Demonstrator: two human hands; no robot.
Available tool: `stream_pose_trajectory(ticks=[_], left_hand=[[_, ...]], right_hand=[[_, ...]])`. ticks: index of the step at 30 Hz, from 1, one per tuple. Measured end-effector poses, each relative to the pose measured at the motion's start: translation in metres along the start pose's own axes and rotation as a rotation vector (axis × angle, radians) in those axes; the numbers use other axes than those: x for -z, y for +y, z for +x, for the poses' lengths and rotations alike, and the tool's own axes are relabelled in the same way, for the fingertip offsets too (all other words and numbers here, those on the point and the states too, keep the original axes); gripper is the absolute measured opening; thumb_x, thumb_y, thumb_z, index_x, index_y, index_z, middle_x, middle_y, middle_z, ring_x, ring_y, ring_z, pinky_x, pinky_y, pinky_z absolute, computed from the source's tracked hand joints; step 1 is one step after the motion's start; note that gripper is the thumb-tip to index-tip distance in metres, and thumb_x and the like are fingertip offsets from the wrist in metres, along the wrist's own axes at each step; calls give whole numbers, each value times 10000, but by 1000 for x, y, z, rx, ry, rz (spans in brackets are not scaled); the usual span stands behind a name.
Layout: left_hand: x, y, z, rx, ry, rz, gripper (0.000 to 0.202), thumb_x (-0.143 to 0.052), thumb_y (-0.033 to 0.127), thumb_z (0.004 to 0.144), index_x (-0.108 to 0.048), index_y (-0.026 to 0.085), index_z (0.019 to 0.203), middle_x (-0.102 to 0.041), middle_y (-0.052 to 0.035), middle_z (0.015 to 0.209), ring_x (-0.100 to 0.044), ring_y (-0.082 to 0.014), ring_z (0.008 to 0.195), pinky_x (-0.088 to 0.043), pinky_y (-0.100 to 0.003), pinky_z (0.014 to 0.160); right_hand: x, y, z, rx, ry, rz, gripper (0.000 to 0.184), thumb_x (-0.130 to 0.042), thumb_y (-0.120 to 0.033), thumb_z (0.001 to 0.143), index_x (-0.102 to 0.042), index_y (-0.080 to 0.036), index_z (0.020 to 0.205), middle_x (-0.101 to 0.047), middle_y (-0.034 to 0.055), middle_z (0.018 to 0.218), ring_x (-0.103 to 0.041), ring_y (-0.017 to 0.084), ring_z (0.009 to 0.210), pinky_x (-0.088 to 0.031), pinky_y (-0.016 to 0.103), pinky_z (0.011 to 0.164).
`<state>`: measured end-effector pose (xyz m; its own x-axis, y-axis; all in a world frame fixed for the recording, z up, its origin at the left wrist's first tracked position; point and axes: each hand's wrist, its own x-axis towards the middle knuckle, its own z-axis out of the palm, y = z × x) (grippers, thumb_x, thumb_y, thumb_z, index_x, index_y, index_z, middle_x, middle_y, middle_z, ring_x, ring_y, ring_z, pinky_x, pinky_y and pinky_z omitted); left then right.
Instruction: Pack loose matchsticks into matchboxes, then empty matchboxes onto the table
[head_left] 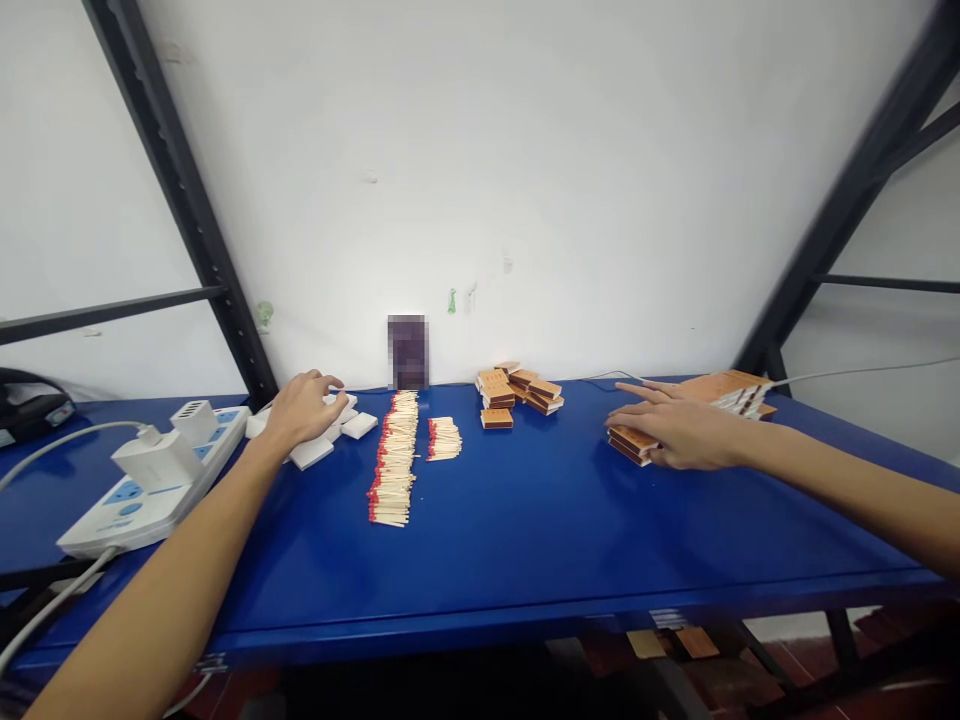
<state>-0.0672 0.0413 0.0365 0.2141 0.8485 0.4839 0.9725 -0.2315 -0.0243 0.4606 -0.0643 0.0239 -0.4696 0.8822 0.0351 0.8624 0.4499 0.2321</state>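
My left hand [304,408] hovers over a loose heap of small white trays [311,452] at the left. Its fingers are bent but apart, with no object visible between them. On the right, my right hand [679,428] reaches over a short stack of orange and brown matchboxes [630,445]. Its thumb is at the near side of the stack and its fingers lie across the top, one or two of them stretched out. Part of that stack is hidden under the palm. Between the hands, a long row of red-tipped matches [395,460] lies beside a smaller bunch of matches [444,439].
A pile of matchboxes [514,392] stands near the wall. Flat orange cardboard pieces [731,390] lie behind my right wrist. A white power strip [161,495] with plugs and cables occupies the left. The blue table [510,540] has black metal posts at both sides.
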Motion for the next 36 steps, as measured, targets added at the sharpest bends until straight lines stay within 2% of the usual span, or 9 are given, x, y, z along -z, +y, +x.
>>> stream_pose_trajectory(ticks=[4,7,12,16,20,24,29,32,36], left_hand=[[-2,8,-1,-66,32,-36,393,-387,376,841,-718,173,902,-651,-100,881,-604,-261,858,-436,-350,761],[-4,12,-2,-171,9,-49,391,-383,362,853,-720,168,891,-650,-103,875,-594,-258,849,-429,-359,774],[-11,16,-6,-253,-62,-99,371,-415,372,860,-715,178,961,-650,-110,972,-562,-271,943,-411,-389,867],[-17,14,-9,-254,-157,-89,408,-425,472,862,-707,236,1041,-598,-112,1132,-498,-308,1070,-371,-457,922],[-19,9,-10,-250,-216,-49,418,-413,495,863,-698,254,1052,-562,-114,1176,-461,-322,1126,-363,-487,917],[-18,1,-7,-247,-235,-4,328,-492,367,798,-700,251,1023,-564,-114,1184,-453,-328,1142,-356,-493,922],[-18,-9,-6,-286,-223,22,302,-521,233,714,-722,245,939,-596,-103,1137,-473,-329,1108,-378,-469,888],[-16,-9,-6,-292,-186,18,309,-510,198,715,-725,247,930,-607,-99,1123,-484,-321,1099,-382,-454,878],[-6,10,-6,-305,-47,-83,268,-495,258,784,-713,217,934,-641,-89,1054,-531,-284,1024,-387,-420,866]], right_hand=[[6,-3,6,-11,14,30,516,-597,-256,650,-640,-281,1164,-630,56,1256,-294,344,1390,-232,575,1115],[16,-16,14,-28,92,68,493,-583,-319,702,-613,-272,1191,-633,67,1242,-429,336,1307,-272,549,1104],[39,-71,35,-49,162,235,556,-576,-332,742,-532,-243,1289,-629,91,1231,-570,325,1130,-474,446,906],[52,-118,59,71,149,376,498,-583,-247,743,-553,-249,1240,-671,82,1106,-647,278,927,-502,366,749],[56,-145,80,211,187,498,511,-574,-200,761,-513,-198,1269,-669,84,1084,-655,225,860,-485,316,708],[55,-159,96,277,206,573,503,-583,-228,784,-497,-192,1279,-673,77,1040,-649,188,772,-470,302,674],[56,-163,109,225,238,751,523,-615,-321,795,-483,-194,1285,-650,100,1104,-634,159,701,-485,325,669],[55,-162,117,188,194,974,519,-634,-326,782,-489,-220,1269,-601,109,1193,-637,144,681,-504,348,681],[48,-163,129,172,114,1456,426,-614,-242,764,-530,-215,1180,-628,86,1097,-664,192,840,-509,397,827]])
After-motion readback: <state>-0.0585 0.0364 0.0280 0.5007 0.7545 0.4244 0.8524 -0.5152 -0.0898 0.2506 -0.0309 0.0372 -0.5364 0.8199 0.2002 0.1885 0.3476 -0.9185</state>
